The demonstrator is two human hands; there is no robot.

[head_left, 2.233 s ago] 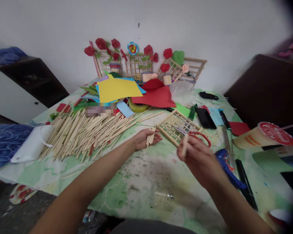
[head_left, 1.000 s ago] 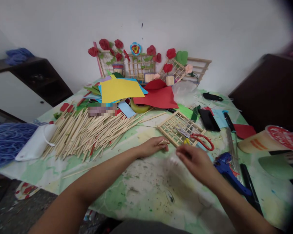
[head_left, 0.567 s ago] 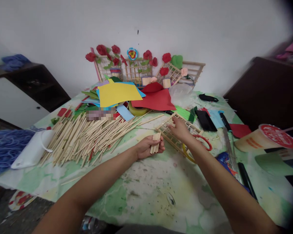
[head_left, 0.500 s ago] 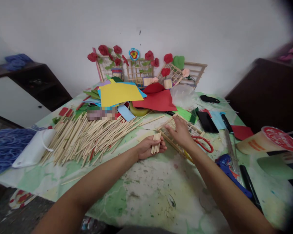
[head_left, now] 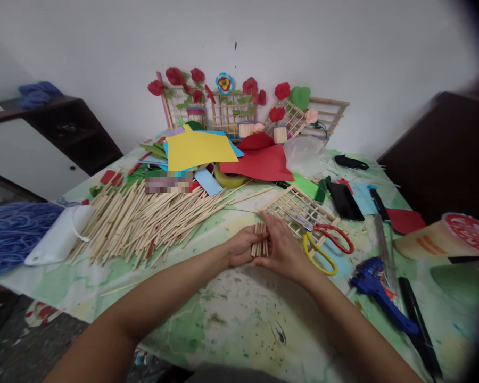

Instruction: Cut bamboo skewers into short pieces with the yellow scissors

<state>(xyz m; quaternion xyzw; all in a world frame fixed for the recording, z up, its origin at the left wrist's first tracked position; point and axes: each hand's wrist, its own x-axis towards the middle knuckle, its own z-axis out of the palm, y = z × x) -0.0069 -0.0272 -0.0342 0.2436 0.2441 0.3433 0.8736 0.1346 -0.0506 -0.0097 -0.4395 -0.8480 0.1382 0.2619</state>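
Observation:
Several short wooden sticks [head_left: 259,246] stand together in a small bundle between my hands, above the front middle of the table. My left hand [head_left: 241,249] is closed round them from the left. From the right, my right hand [head_left: 286,251] is cupped against the same bundle, with its fingers and thumb touching it. Just beyond my right hand lies a wooden stick lattice [head_left: 281,196]. Scissors [head_left: 317,230] with one red and one yellow handle rest on the lattice, their blades partly over it. A large pile of long wooden sticks [head_left: 139,226] spreads to the left.
At right lie a blue glue gun [head_left: 383,300], a black phone [head_left: 346,201] and a drink cup [head_left: 439,239]. Yellow paper [head_left: 199,149] and red paper [head_left: 263,164] lie behind. Paper roses [head_left: 174,75] stand by the wall. Blue yarn [head_left: 16,234] and a white glue gun-like object [head_left: 58,236] sit left.
My right hand has moved from over the lattice down and left to the bundle in my left hand. The scissors on the lattice now show fully. The view has shifted slightly.

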